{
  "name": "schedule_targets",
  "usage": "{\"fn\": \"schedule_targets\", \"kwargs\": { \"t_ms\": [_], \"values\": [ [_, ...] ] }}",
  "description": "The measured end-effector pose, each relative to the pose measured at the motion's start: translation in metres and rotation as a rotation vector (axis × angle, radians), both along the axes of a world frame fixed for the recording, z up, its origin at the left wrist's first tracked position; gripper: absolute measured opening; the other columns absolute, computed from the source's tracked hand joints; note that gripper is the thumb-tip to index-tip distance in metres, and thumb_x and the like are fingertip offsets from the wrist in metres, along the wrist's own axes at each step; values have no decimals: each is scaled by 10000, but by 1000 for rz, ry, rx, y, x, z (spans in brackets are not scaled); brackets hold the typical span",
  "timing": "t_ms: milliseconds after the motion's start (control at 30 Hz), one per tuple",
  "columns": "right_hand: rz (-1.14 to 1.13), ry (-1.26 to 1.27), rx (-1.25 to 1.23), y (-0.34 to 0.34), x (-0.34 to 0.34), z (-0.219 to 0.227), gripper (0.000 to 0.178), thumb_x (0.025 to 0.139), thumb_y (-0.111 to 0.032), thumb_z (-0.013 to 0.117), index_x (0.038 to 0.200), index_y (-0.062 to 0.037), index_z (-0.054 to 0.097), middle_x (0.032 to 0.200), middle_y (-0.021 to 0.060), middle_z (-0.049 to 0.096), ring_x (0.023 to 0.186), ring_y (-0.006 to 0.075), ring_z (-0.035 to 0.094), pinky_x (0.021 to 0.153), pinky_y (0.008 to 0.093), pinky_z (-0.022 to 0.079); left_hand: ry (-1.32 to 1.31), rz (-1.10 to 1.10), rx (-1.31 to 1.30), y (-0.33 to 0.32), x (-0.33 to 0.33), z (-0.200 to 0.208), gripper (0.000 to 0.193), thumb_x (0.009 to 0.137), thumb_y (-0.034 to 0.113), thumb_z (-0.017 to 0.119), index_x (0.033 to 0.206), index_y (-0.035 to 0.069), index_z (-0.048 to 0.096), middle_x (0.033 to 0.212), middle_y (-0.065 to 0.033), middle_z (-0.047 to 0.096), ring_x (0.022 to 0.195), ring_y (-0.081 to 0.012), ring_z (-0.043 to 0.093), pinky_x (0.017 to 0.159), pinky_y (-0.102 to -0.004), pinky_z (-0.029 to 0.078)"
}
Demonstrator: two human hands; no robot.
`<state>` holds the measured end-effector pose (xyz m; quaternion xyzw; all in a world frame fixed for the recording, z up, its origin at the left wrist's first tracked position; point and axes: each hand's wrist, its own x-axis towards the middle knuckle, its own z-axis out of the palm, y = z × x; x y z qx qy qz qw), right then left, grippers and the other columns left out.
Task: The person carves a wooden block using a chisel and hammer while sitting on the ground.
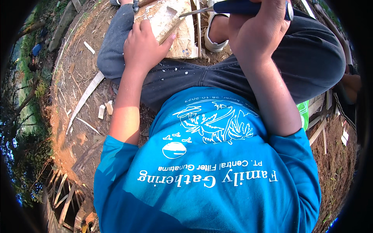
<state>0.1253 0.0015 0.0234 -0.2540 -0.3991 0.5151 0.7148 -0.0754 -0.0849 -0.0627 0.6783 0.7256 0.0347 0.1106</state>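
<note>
My left hand grips the near end of a pale wooden piece, fingers over its left side and thumb along its right. A shallow recess is cut in the top of that piece, which lies on a thicker wooden block in front of my lap. My right hand is closed around the blue handle of a chisel. The chisel slants down to the left, its metal tip at the right edge of the wooden piece. Whether the tip touches the wood I cannot tell.
A hammer-like metal head shows past the wooden piece at the upper left. Wood chips and a long curved strip lie on the ground at left. A green packet is beside my right elbow. My bent legs flank the block.
</note>
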Motion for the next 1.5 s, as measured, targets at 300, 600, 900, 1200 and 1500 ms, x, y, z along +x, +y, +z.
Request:
{"fn": "schedule_targets", "kwargs": {
  "t_ms": [300,600,900,1200,1500],
  "values": [
    [16,-303,145,-26,5,-5,403,1087,-345,544,802,-86,428,570,59,523,499,139,509,527,289,493,43,-45,68,0,-2,-5,896,763,762,730,1165,-14,538,1171,-207,606,1108,-407,640,889,-516,549],
    [-179,-593,397,1,-35,-5,350,896,-20,776,665,-56,516,611,23,474,512,109,411,486,280,344,11,12,17,0,-3,-10,1091,669,932,629,1184,-25,532,1215,-210,602,1177,-401,620,926,-510,537],
    [28,-470,194,42,-81,11,304,952,-120,720,712,-42,551,637,43,536,570,116,471,536,312,397,18,-5,83,3,-3,-5,978,738,894,621,1090,-14,530,1104,-209,620,1009,-396,681,808,-508,570],
    [47,-581,38,51,-94,-15,305,948,-219,739,735,-39,616,598,23,551,572,98,490,547,317,414,-13,-6,129,2,-1,-10,910,784,837,650,1068,-21,540,1082,-218,621,988,-405,685,767,-510,573],
    [63,-135,61,24,-7,-1,335,1047,-151,576,741,-113,447,586,8,480,493,94,455,505,269,434,-17,69,26,-1,1,-2,963,803,849,609,1192,-29,538,1178,-237,612,1080,-441,651,861,-539,540]
  ]
}}
